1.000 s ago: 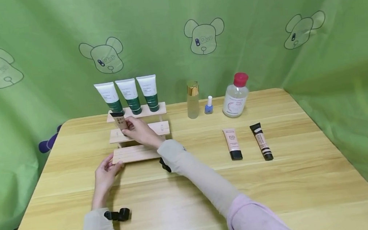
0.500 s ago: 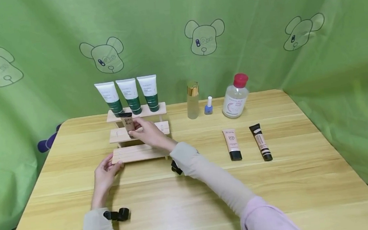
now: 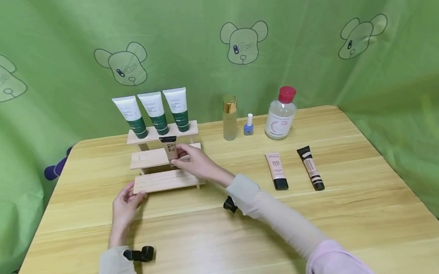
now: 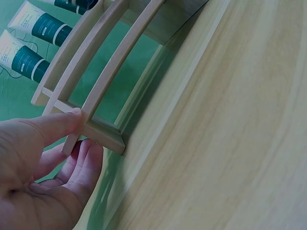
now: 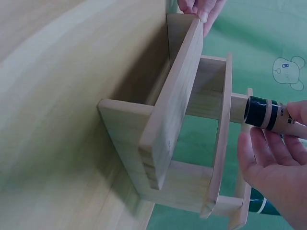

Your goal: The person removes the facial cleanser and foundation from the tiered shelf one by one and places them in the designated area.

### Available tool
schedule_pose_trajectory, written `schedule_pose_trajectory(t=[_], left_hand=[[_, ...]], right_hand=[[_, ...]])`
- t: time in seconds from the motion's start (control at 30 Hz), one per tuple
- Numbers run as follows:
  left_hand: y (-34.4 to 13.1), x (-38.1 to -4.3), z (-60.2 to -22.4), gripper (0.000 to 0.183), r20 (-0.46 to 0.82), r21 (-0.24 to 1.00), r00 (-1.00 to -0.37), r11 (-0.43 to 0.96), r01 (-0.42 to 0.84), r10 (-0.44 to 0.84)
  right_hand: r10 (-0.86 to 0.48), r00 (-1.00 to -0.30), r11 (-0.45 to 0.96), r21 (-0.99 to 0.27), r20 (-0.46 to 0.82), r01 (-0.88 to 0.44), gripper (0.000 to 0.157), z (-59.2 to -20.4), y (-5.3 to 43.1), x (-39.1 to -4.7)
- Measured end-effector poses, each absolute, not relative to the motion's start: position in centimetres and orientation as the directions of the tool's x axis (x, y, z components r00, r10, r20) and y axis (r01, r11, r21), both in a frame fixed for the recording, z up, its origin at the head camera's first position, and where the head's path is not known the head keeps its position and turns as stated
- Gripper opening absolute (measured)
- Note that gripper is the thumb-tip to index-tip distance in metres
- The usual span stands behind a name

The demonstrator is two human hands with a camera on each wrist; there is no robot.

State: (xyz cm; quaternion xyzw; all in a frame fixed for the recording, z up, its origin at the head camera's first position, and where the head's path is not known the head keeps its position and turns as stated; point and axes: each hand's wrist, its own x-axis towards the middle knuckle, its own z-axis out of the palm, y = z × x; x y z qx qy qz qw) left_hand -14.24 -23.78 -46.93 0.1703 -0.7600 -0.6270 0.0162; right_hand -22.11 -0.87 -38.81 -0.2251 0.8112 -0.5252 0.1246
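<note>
Small beige squeeze tube (image 3: 171, 151) with black ends, gripped in person's right hand (image 3: 195, 161), has shifted rightward along middle tier of pale wooden three-step rack (image 3: 168, 181) since earlier frames. Left hand (image 3: 125, 209) unmoved, pinching rack's lowest board at left end. Tube sits between right thumb and fingers, roughly upright, cap down; cannot tell whether cap touches tier. Three white-and-green plastic tubes (image 3: 154, 112) stand behind, on top tier.

Tabletop (image 3: 210, 251): brightly lit in the head view, pale glare washing the near side.
Green curtain (image 3: 182, 22): soft light, shaded folds.
Wooden rack (image 3: 164, 182): dimmer in both wrist views, edges bowed in the left, shadow beneath in the right.
White-and-green tubes (image 3: 156, 113): fine print blurred.
</note>
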Motion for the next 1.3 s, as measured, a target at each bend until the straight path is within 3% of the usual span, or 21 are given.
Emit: schedule_pose_trajectory(t=[0.63,1.3], left_hand=[[-23.7,-14.2,-46.7,0.055,-0.198,0.96,-0.938,0.138,-0.245,-0.286],[-23.7,-14.2,-46.6,0.055,-0.207,0.952,-0.934,0.16,-0.26,-0.291]], right_hand=[[-0.41,-0.91,0.353,-0.91,0.058,-0.217,0.033,-40.6,4.0,-20.8],[-0.344,-0.939,0.344,-0.928,0.02,-0.145,0.04,-41.4,8.3,-20.0]])
